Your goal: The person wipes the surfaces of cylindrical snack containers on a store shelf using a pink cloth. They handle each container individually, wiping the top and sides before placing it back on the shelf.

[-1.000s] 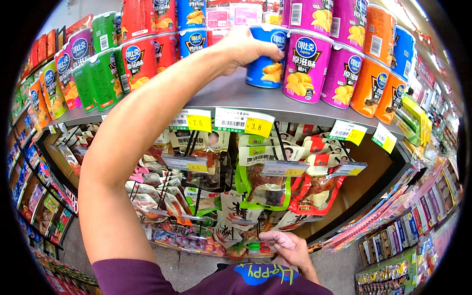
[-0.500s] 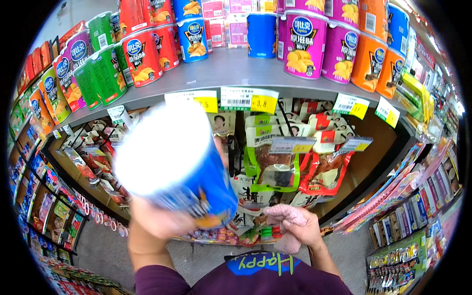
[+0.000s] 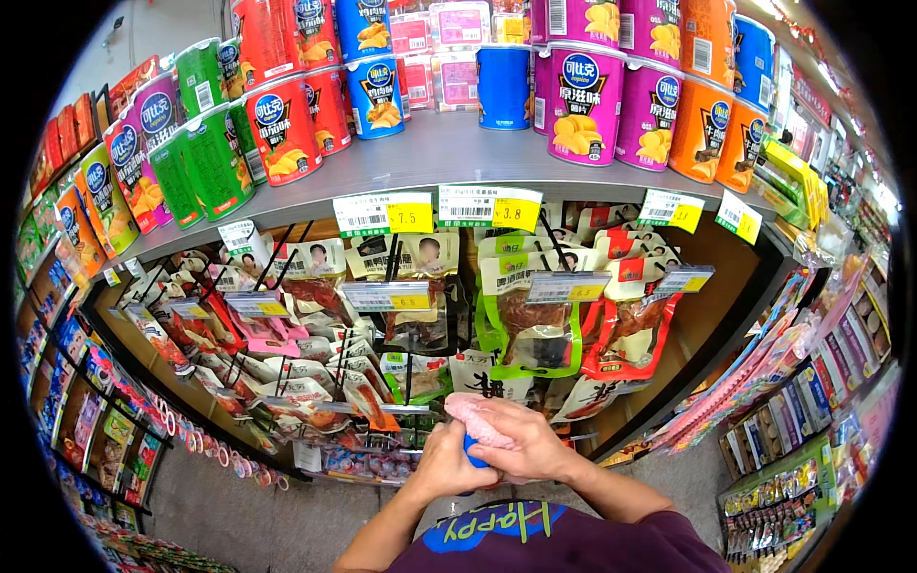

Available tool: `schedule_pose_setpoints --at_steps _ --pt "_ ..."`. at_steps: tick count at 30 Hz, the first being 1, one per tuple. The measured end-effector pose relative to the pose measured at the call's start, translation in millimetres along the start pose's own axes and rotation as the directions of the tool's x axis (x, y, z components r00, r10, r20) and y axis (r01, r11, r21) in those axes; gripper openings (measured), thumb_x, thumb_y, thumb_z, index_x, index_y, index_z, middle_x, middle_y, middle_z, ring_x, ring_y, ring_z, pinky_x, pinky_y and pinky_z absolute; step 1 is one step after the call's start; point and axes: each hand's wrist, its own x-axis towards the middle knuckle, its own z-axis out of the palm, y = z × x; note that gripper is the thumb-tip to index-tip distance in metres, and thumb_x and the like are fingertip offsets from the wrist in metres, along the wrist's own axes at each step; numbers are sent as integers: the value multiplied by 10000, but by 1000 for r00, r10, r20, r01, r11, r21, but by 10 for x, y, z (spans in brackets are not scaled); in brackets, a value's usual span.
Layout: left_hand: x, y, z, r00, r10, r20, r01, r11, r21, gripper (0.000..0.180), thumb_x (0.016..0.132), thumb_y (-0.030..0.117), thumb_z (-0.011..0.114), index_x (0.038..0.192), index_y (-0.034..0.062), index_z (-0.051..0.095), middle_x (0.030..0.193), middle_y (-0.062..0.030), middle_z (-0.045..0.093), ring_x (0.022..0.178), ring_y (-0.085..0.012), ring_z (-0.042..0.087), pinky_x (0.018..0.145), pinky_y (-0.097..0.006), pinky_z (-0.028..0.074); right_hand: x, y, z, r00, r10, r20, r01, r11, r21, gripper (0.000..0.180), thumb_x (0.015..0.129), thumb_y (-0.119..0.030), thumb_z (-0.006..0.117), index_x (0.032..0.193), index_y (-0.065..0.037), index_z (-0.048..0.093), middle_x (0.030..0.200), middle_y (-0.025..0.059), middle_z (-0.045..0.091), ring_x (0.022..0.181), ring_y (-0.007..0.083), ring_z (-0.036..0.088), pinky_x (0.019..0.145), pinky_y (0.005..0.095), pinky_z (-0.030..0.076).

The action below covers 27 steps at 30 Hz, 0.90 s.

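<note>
1. the left hand [image 3: 445, 466] is wrapped around a blue can [image 3: 475, 453], its fingers curled in; only a small blue strip shows between the two hands, so how the can is tilted cannot be told.
2. the right hand [image 3: 527, 444] is closed on a bunched pink cloth [image 3: 478, 420], which lies right over the blue strip; the right fingers reach across to the left hand, and the two hands touch.
3. the can and cloth sit low in the middle of the view, just past the front of the person's dark purple shirt [image 3: 611, 544], which carries a blue and green print.
4. beyond the hands, packs hang on hooks: a green-edged pack [image 3: 537, 334] beside a red-edged pack [image 3: 629, 339], with white packs [image 3: 296, 401] lower to the left.
5. above them runs a grey shelf [image 3: 439, 158], white and yellow price labels [image 3: 490, 208] along its front edge.
6. on the shelf, a lone can [image 3: 503, 88], blue and upright, stands near purple cans [image 3: 586, 105] and, further right, orange cans [image 3: 702, 134].
7. to the left stand blue stacked cans [image 3: 377, 95], red cans [image 3: 283, 129] and green cans [image 3: 220, 162].
8. clear boxes [image 3: 457, 81] with pink labels are stacked behind the gap.
9. grey floor [image 3: 258, 511] shows below.
</note>
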Motion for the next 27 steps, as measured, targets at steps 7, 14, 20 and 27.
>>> schedule_pose_setpoints --at_steps 7,14,20,27 --pt "43 -184 132 999 -43 26 49 955 -291 736 523 264 815 1142 -26 543 985 -221 661 932 -334 665 804 -392 519 1 -70 139 976 -125 -181 72 958 -276 282 669 -96 771 906 6 659 850 140 654 785 303 638 753 384 505" --pt "68 -39 -70 981 -191 17 189 948 -256 738 522 290 837 1126 -16 541 960 -202 667 894 -285 673 799 -365 522 -47 -211 -78 966 -162 -202 135 981 -140 267 650 -47 738 913 -36 690 838 109 650 767 268 627 732 370 501" --pt "67 418 -946 977 -16 -214 -95 863 -497 815 522 218 849 1183 -73 471 1094 -167 621 1008 -222 608 905 -342 476 -449 -11 -271 854 392 -342 -278 899 337 244 779 -11 689 1023 -18 686 914 65 683 798 123 627 739 279 507" --pt "762 1391 -2044 592 368 -717 -539 842 -12 710 590 180 835 1163 -84 509 1058 -154 630 909 -221 645 819 -324 526 -631 -15 -300 860 500 -104 -287 641 712 294 875 68 545 1168 74 576 1184 143 620 1012 196 639 870 308 511"
